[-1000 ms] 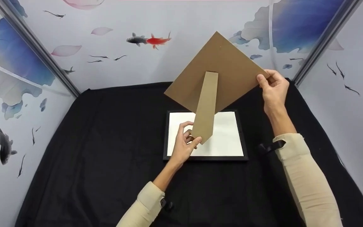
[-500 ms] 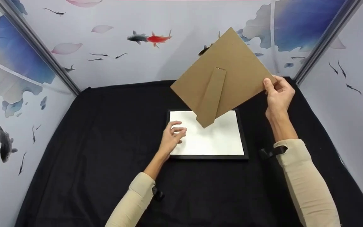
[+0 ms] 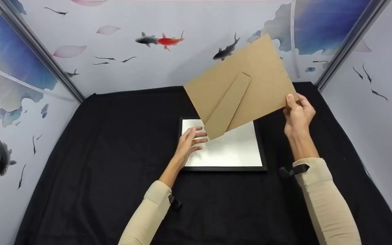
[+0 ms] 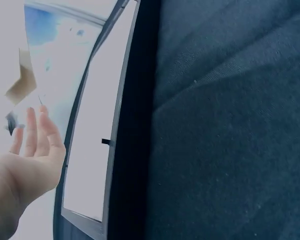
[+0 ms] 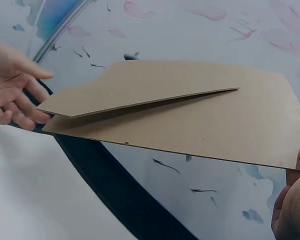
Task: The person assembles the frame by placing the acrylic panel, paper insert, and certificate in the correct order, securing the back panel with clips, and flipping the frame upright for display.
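Observation:
A brown picture-frame backing board (image 3: pixel 271 71) is held up in the air by my right hand (image 3: pixel 299 117), which pinches its right corner between thumb and fingers. Its easel leg (image 3: pixel 228 107) stands slightly away from the board, as the gap under the leg (image 5: pixel 140 90) in the right wrist view shows. My left hand (image 3: pixel 186 146) has its fingers extended close to the leg's free end and holds nothing. Below lies a black picture frame (image 3: pixel 264 153) with a white surface (image 3: pixel 238 153) inside, partly hidden by the board and left hand. A small dark tab (image 4: pixel 105 141) shows at the frame's inner edge.
Black cloth (image 3: pixel 114 153) covers the table under the frame. White panels (image 3: pixel 121 75) printed with fish and petals rise at the back and both sides, with metal posts (image 3: pixel 43 54) at the corners. Each wrist carries a black strap (image 3: pixel 299 169).
My left hand has released the easel leg, drawn back left, and opened its fingers. The leg has dropped nearer the board. My right hand has lowered slightly and turned the board.

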Demonstrator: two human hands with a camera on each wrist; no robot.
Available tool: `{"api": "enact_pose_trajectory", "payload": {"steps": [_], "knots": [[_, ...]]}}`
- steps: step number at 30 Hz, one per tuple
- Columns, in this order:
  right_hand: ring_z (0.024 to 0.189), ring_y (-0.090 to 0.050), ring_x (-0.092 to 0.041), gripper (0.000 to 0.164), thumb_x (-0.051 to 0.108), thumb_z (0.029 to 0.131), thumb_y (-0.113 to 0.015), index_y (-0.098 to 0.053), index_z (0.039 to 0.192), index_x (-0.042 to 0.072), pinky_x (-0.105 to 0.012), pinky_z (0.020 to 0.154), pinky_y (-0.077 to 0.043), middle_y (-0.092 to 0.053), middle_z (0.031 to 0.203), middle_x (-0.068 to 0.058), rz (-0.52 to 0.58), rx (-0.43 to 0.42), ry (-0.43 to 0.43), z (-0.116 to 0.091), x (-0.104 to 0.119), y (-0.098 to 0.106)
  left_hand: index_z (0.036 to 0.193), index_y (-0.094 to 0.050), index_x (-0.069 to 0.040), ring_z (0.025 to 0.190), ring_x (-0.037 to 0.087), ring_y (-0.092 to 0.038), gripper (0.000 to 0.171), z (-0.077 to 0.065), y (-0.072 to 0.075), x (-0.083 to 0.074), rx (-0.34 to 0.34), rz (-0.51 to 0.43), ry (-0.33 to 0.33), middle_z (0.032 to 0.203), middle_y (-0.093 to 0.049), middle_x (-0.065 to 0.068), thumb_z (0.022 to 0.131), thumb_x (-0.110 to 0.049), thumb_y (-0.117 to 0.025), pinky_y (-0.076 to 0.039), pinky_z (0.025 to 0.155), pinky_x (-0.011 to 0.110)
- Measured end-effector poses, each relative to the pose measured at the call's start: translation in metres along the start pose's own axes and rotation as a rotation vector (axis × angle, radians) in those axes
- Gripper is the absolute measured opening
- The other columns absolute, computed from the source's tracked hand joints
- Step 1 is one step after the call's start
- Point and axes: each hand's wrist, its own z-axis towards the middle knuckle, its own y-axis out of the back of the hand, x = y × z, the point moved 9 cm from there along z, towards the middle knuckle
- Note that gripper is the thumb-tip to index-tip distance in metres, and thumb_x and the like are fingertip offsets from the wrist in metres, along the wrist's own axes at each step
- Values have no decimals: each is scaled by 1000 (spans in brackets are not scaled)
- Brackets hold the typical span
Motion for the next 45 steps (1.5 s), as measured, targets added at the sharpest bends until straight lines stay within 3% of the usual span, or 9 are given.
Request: {"api": "enact_pose_trajectory", "payload": {"steps": [3,9,16,26,29,32,37,42,45], "knots": [[67,-50,-16,16,6,88,-79,-71,100,0,-24,61,-43,-59,81,-7,-8,-37,-51,-3,-15,10,134,-58,-4,100,30,-69,44,-2,-1,-6,-9,5,-37,116,-66,17,109,-38,-49,-54,75,35],[67,-49,-14,11,5,91,-76,-71,100,2,-23,59,-42,-60,81,-6,-5,-89,-134,-12,-43,26,123,-64,0,85,24,-68,28,-9,6,-17,-77,59,-125,101,-68,11,103,-19,-64,-55,70,35],[73,-55,-14,15,11,95,-72,-69,108,5,-24,61,-41,-67,91,-6,0,-140,-239,-26,-69,41,128,-60,-2,84,21,-65,32,-15,10,-23,-87,134,-154,104,-66,10,100,-16,-68,-54,68,32],[75,-57,-15,19,11,96,-69,-66,113,5,-25,62,-41,-68,94,-6,59,-143,-284,-34,-80,43,138,-49,-1,99,27,-65,51,-9,28,-9,-206,153,-80,120,-61,14,96,-18,-73,-53,74,37],[78,-56,-16,20,12,97,-68,-66,115,5,-25,63,-42,-67,98,-7,70,-144,-303,-35,-83,45,134,-54,-2,96,24,-66,44,-7,29,-8,-198,165,-51,119,-64,13,97,-19,-71,-53,71,35],[79,-55,-17,21,12,97,-68,-66,117,5,-26,64,-42,-67,99,-7,57,-126,-316,-36,-87,47,126,-60,-2,88,21,-65,32,-6,29,-11,-178,185,-67,112,-67,12,99,-15,-69,-51,65,30],[77,-58,-16,16,12,97,-69,-64,111,5,-26,67,-43,-66,91,-6,-87,34,-309,-33,-88,49,120,-63,-2,78,18,-63,23,-7,35,-24,-188,252,-149,102,-68,9,99,-10,-67,-46,60,25],[81,-64,-17,16,14,96,-73,-65,106,4,-31,73,-46,-67,88,-3,-477,332,-263,-33,-86,48,121,-67,-2,75,18,-59,23,-10,54,-33,-236,314,-189,98,-68,8,99,-8,-67,-45,59,24],[85,-66,-22,23,14,96,-73,-66,109,-3,-33,75,-50,-67,90,-7,-721,505,-174,-36,-85,49,122,-68,-2,74,18,-59,24,-12,63,-35,-239,366,-214,98,-69,9,99,-8,-68,-46,59,23]]}}
